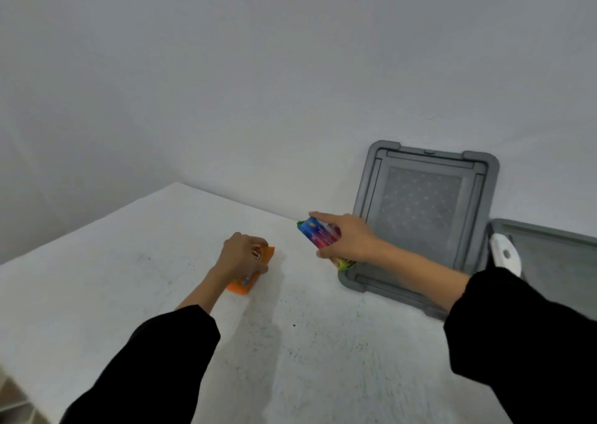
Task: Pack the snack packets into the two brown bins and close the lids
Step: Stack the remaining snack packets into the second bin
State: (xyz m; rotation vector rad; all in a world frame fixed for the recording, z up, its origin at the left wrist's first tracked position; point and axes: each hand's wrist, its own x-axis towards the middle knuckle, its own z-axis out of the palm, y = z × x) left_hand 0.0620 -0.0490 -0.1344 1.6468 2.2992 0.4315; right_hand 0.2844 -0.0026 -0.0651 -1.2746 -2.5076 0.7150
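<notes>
Black sleeves [145, 375] fill the bottom corners, 1 on each arm, both cut off by the lower edge. Behind everything stands a plain grey wall [258, 68]. Below it a white speckled table [307, 343] runs out of view at the left, bottom and right. At its far right a grey lid [420, 204] stands tilted, its top edge seemingly against the wall and its near edge partly hidden by the right forearm. Just beside it a 2nd grey lid [549, 262] is cut off by the right edge, so its shape is hard to judge. The right hand [352, 241] hovers in front of the 1st lid, fingers curled round a rainbow-coloured snack packet [318, 234]. The left hand [240, 255] rests on the table, well left of the lids, fingers curled over an orange snack packet [239, 289] lying flat and mostly covered. A blurred white clip [505, 254] sits at the 2nd lid's corner. A greenish scrap [345, 264] pokes out beneath the right palm, too hidden to identify
</notes>
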